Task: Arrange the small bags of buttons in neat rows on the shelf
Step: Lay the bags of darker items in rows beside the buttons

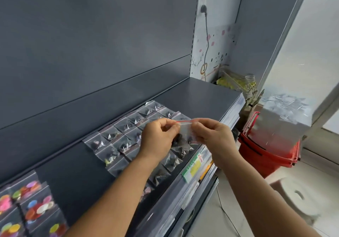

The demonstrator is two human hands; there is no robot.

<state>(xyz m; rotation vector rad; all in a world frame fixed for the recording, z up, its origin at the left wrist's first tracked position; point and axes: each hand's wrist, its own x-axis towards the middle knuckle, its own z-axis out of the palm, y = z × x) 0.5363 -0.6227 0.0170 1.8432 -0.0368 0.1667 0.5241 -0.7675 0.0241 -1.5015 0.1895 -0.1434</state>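
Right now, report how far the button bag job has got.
Done: dark-button bags lie in rows on the shelf. In hand: left hand and right hand pinch one red-sealed bag above them. Left: setting it down; the shelf's right end is bare.

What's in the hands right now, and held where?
One small clear bag of dark buttons, held above the shelf. Left hand and right hand each pinch its top corners by the red zip strip; the bag hangs between them.
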